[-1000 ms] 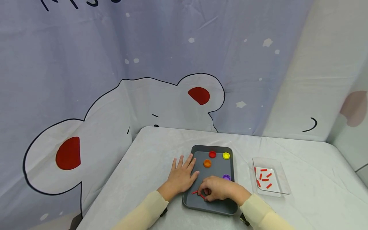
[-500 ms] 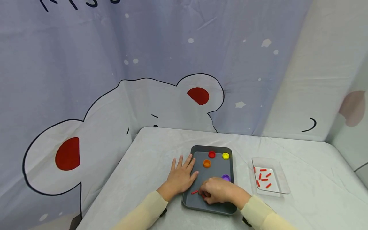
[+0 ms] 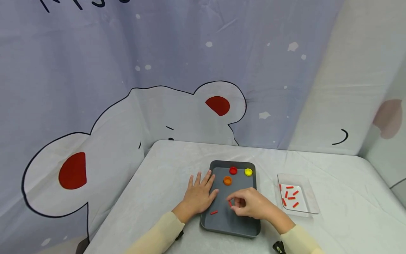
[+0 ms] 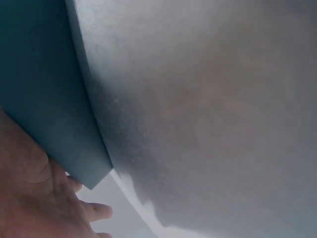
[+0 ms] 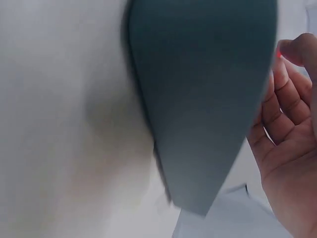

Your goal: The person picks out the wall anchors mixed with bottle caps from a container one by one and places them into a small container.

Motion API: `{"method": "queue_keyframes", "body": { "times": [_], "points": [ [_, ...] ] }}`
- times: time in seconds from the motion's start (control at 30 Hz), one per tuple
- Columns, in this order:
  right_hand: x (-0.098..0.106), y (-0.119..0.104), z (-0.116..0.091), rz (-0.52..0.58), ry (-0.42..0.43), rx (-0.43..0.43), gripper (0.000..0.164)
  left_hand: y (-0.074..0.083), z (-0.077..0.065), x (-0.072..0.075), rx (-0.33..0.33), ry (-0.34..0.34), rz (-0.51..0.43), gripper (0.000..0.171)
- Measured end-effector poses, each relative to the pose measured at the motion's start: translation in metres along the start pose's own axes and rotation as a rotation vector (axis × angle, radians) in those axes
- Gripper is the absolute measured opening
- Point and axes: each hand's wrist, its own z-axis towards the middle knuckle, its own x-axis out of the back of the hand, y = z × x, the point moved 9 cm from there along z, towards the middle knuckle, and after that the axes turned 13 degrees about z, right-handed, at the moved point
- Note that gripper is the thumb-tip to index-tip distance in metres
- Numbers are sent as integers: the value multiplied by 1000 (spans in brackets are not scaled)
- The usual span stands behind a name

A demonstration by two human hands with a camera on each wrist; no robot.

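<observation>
Between the thumb and forefinger of my right hand (image 3: 250, 203) is a short red stick (image 3: 230, 204), held above the dark grey tray (image 3: 234, 225). A bit of red shows at those fingertips in the right wrist view, where the tray's side (image 5: 203, 99) fills the middle. My left hand (image 3: 198, 195) rests with spread fingers across the tray's left rim. Another red stick (image 3: 214, 212) lies on the tray near the left hand. Farther back in the tray sit small round pieces: red (image 3: 233, 170), yellow (image 3: 248, 172) and orange (image 3: 227, 180). The left wrist view shows the palm against the tray's side (image 4: 49, 99).
Right of the tray stands a clear plastic box (image 3: 310, 197) with several red sticks (image 3: 291, 198) inside. A white cloth covers the table (image 3: 177, 158). Behind it hangs a printed curtain (image 3: 177, 53).
My right hand has picked the red stick up off the tray and moved up and right with it. It now hides the purple round piece. The left hand stays in place.
</observation>
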Motion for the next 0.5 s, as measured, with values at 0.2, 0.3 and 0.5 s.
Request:
{"method": "queue_keyframes", "body": {
  "times": [0.2,0.3,0.5],
  "points": [
    [32,1,-24,69,165,56,22,-1,-1,1,-2,-5,-13,64],
    [48,1,-38,57,241,76,22,-1,-1,2,-9,-4,-20,65],
    [78,3,-68,2,371,81,27,0,-3,4,-20,3,-33,64]
  ]
}}
